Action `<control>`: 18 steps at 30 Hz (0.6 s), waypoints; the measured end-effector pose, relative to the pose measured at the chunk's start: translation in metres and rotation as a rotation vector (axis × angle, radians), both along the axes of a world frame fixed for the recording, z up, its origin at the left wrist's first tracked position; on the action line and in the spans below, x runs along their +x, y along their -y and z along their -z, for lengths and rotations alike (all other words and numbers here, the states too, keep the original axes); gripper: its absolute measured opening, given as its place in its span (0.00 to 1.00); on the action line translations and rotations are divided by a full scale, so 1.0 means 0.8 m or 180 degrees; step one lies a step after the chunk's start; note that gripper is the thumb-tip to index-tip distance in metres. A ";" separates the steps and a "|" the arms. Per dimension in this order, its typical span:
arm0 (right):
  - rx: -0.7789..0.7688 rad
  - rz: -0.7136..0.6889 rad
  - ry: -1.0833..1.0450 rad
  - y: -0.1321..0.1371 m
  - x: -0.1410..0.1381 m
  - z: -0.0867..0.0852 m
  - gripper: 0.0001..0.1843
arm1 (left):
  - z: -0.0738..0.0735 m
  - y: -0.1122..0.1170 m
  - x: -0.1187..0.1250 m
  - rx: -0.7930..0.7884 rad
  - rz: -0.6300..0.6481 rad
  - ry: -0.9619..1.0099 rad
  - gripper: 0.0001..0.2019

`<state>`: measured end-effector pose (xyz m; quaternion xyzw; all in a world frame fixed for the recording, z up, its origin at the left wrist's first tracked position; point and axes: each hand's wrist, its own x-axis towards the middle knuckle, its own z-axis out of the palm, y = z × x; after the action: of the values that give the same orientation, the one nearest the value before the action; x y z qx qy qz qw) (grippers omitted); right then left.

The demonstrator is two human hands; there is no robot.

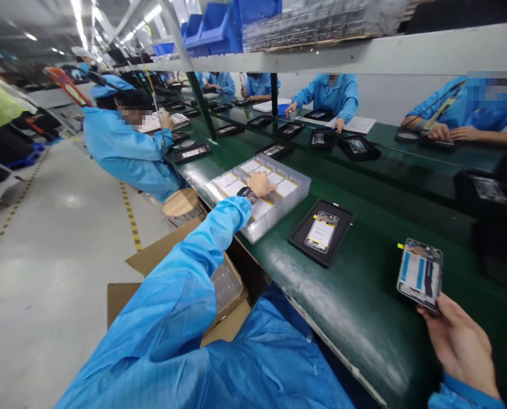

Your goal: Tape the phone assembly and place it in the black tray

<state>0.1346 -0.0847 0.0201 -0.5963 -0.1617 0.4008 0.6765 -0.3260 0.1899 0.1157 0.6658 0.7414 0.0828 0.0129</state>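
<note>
Plastic and thin, the phone frame looks light, stiff and fragile, best held by its edges. The right hand is clamped on its lower edge. The left hand touches the clear tray; I cannot tell whether it grips.

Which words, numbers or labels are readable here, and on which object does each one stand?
Nothing is legible.
White label on the grey phone frame held in the right hand: too blurred.
White and yellow label on the phone in the black rectangular tray: too small.
White paper sheets on the far side: too small.
</note>
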 end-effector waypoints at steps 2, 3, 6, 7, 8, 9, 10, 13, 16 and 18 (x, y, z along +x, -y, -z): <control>0.0051 0.0013 -0.0103 0.000 -0.001 0.001 0.18 | -0.005 -0.008 0.003 -0.0040 0.0018 -0.0079 0.27; 0.0047 0.0035 -0.0121 0.000 -0.002 0.002 0.19 | -0.007 -0.010 0.002 -0.0051 0.0047 -0.0115 0.26; 0.0052 0.0061 -0.0186 -0.001 -0.002 0.002 0.18 | -0.012 -0.013 -0.004 -0.0006 0.0104 -0.0198 0.28; 0.0065 0.0049 -0.0203 -0.001 -0.002 0.003 0.18 | -0.012 -0.013 -0.006 0.0030 0.0104 -0.0212 0.28; 0.0087 0.0032 -0.0211 -0.001 -0.002 0.004 0.19 | -0.012 -0.012 -0.008 0.0072 0.0099 -0.0217 0.29; 0.0114 0.0011 -0.0208 -0.001 -0.002 0.005 0.19 | -0.012 -0.011 -0.010 0.0118 0.0093 -0.0212 0.30; 0.0145 -0.0001 -0.0192 -0.001 -0.001 0.006 0.19 | -0.011 -0.010 -0.011 0.0169 0.0085 -0.0200 0.31; 0.0218 0.0012 -0.0139 -0.001 0.001 0.010 0.20 | -0.011 -0.007 -0.011 0.0321 0.0057 -0.0146 0.32; 0.0178 0.0089 -0.0151 -0.002 0.002 0.011 0.19 | -0.025 -0.008 -0.014 0.0609 0.0006 -0.0040 0.29; 0.0147 0.0124 -0.0151 -0.002 0.002 0.010 0.18 | -0.046 -0.012 -0.026 0.0968 0.0003 0.0186 0.29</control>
<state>0.1360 -0.0835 0.0122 -0.5739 -0.1432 0.3977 0.7014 -0.3468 0.1995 0.1523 0.6577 0.7193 0.2134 -0.0664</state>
